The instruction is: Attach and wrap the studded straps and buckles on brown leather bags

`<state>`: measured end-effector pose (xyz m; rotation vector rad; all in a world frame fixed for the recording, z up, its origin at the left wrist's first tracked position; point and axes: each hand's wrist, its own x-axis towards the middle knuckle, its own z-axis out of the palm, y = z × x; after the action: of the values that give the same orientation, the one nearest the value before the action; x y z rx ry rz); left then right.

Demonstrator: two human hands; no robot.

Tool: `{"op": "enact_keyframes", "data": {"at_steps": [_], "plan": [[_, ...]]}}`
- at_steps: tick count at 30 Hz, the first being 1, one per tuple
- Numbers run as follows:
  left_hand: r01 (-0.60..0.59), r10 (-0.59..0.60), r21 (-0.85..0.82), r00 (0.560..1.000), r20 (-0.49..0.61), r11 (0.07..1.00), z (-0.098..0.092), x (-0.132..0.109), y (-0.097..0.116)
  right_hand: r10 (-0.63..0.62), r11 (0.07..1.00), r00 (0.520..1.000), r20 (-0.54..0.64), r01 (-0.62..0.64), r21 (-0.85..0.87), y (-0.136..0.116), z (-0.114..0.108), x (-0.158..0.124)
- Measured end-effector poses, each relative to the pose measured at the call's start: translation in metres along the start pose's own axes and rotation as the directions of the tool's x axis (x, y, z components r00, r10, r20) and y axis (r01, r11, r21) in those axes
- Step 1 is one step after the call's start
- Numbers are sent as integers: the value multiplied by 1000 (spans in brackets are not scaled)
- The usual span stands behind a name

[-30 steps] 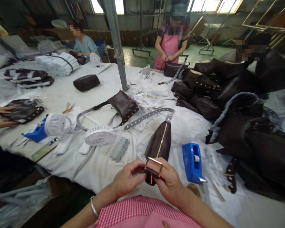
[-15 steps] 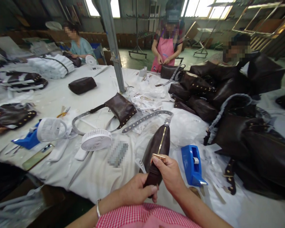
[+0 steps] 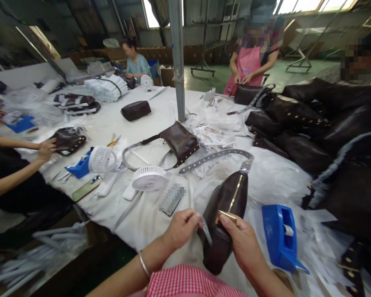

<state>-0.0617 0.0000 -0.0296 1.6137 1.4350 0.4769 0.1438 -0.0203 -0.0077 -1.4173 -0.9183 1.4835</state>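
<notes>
A dark brown leather bag with a gold zip lies on the white table in front of me. My right hand grips its near end, thumb beside a gold buckle. My left hand pinches a thin clear strip hanging beside the bag. A grey wrapped strap runs from the bag's far end.
A blue tape dispenser sits right of the bag, and a pile of dark bags fills the right side. Two small white fans and another brown bag lie ahead. Another person's hands work at the left; two people stand at the far edge.
My view has swung to the left. My left hand has come off the bag's near end and now pinches the clear strip. My right hand stays on the bag by the buckle.
</notes>
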Motion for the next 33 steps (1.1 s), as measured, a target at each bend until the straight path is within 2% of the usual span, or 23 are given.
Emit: {"op": "enact_keyframes", "data": {"at_steps": [1, 3, 5, 7, 10, 13, 16, 20, 23, 25, 27, 29, 33], "plan": [[89, -82, 73, 993, -88, 993, -4, 6, -19, 31, 999, 999, -12, -31, 20, 4, 0, 1], [220, -189, 168, 965, -182, 961, -11, 21, -56, 70, 997, 997, -16, -70, 35, 10, 1, 3], [311, -254, 263, 940, -227, 913, -13, 37, -87, 96, 995, 995, 3, -96, 40, 14, 5, 4], [361, -286, 340, 925, -251, 868, -11, 53, -107, 114, 992, 993, 28, -115, 59, 16, 9, 5], [417, -327, 405, 904, -275, 813, -5, 73, -122, 123, 990, 991, 46, -126, 70, 16, 13, 7], [435, -351, 417, 898, -264, 798, -4, 84, -130, 78, 996, 995, 59, -81, 42, 17, 14, 11], [426, -365, 379, 904, -225, 821, -7, 89, -133, 78, 981, 994, 71, -90, 173, 17, 17, 16], [421, -395, 191, 904, -163, 886, -14, 93, -130, 136, 885, 985, 105, -168, 435, 16, 23, 22], [411, -415, -68, 908, -58, 909, -22, 92, -125, 163, 849, 975, 150, -216, 482, 17, 25, 24], [402, -401, -281, 914, 64, 871, -26, 86, -119, 195, 839, 969, 151, -244, 486, 18, 25, 26], [380, -332, -498, 925, 186, 779, -24, 77, -112, 223, 833, 965, 139, -263, 488, 19, 24, 27], [353, -233, -680, 936, 265, 643, -17, 68, -102, 244, 829, 961, 127, -275, 487, 20, 25, 30], [333, -88, -875, 942, 324, 351, -2, 62, -81, 283, 849, 955, 91, -293, 439, 23, 29, 37]]}}
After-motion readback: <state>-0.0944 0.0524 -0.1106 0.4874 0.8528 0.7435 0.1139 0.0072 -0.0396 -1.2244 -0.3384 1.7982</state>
